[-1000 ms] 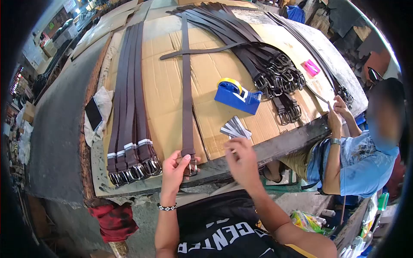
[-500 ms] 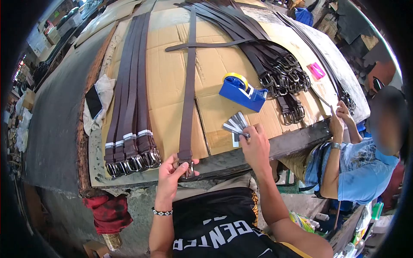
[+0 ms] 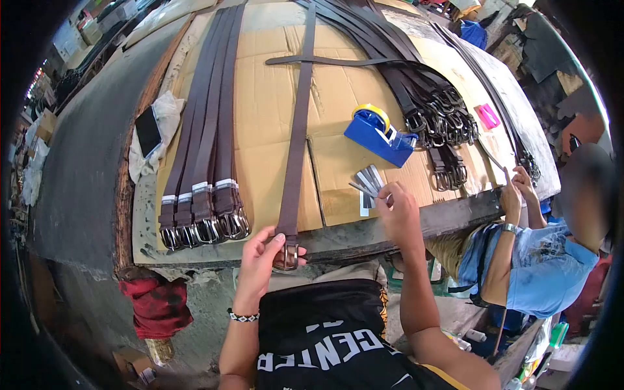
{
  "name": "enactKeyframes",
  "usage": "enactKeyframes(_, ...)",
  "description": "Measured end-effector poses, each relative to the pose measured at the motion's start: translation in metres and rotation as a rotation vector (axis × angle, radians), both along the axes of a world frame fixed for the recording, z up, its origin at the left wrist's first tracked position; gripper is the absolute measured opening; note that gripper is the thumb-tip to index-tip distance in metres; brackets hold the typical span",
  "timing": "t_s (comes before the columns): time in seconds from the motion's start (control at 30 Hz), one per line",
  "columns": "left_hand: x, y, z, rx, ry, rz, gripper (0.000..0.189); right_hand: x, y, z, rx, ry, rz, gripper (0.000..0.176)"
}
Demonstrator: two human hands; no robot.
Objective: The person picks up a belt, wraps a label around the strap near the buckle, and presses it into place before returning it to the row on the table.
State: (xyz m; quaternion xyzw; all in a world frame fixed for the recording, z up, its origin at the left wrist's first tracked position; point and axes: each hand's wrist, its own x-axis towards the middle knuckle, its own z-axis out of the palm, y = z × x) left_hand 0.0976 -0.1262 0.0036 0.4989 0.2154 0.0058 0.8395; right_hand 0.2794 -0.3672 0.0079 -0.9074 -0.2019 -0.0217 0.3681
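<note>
My left hand (image 3: 259,263) grips a dark brown belt (image 3: 297,149) just by its metal buckle (image 3: 286,259), at the table's front edge. The strap runs away from me across the cardboard. With bent fingers, my right hand (image 3: 400,214) pinches one end of a thin grey-and-white label strip (image 3: 361,188). Beneath and beside it lies a small fan of similar label strips (image 3: 372,175). To the left, several brown belts (image 3: 207,130) lie side by side, each with a white-grey band near its buckle.
A blue tape dispenser (image 3: 380,140) stands beyond the strips. Behind it are piled buckled belts (image 3: 442,117) and a pink object (image 3: 487,117). A phone (image 3: 148,130) rests on white plastic at left. At right, a co-worker in a blue shirt (image 3: 546,266) handles a thin strap.
My right hand has drawn slightly back from the label fan, with a strip now angled out from its fingers. My left hand stays at the buckle. The whole view has shifted a little.
</note>
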Motion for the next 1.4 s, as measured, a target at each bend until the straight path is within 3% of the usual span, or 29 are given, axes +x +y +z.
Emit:
enactKeyframes(0.2, -0.001, -0.005, -0.001, 0.002, -0.052, 0.013, 0.023, 0.0, 0.001, -0.003, 0.183, 0.042, -0.023, 0.012)
enactKeyframes(0.4, -0.008, -0.007, -0.009, 0.033, -0.042, 0.013, 0.026, -0.006, -0.005, -0.005, 0.47, 0.336, 0.04, 0.01)
enactKeyframes(0.63, -0.022, -0.015, -0.012, -0.007, -0.038, -0.037, 0.022, -0.066, 0.033, 0.023, 0.487, 0.846, 0.275, 0.01)
enactKeyframes(0.73, -0.026, -0.021, -0.014, 0.035, -0.032, -0.039, 0.022, -0.079, 0.049, 0.026, 0.552, 0.875, 0.377, 0.007)
enactKeyframes(0.87, -0.035, -0.025, -0.024, 0.066, -0.004, -0.032, 0.022, -0.089, 0.056, 0.001, 0.537, 0.814, 0.421, 0.024)
enactKeyframes(1.2, -0.036, -0.031, -0.02, 0.01, 0.022, 0.022, 0.022, -0.093, 0.054, 0.004, 0.429, 0.783, 0.409, 0.023)
enactKeyframes(1.4, -0.035, -0.031, -0.025, 0.126, 0.014, 0.008, 0.019, -0.092, 0.055, 0.002, 0.427, 0.723, 0.414, 0.03)
